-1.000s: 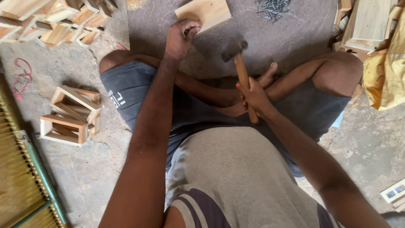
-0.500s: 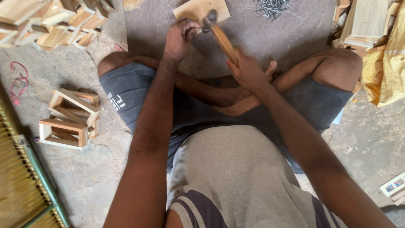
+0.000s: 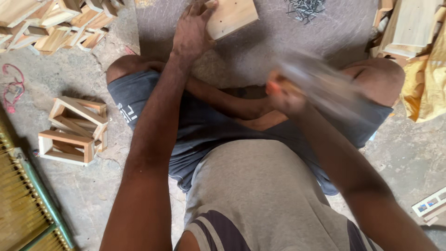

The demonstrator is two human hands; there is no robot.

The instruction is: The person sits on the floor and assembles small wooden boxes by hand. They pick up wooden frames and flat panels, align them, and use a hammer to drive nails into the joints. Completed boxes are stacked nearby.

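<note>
Hammer [image 3: 320,83] motion-blurred, clenched in right hand [image 3: 283,95]; left hand [image 3: 190,30] grasping flat pale wooden block [image 3: 231,16], cropped at top.

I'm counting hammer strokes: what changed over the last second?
The right hand swung the hammer up to the wood block half a second ago and has now pulled it back, blurred in motion. The left hand stays on the block; the nails and small frames haven't moved.
</note>
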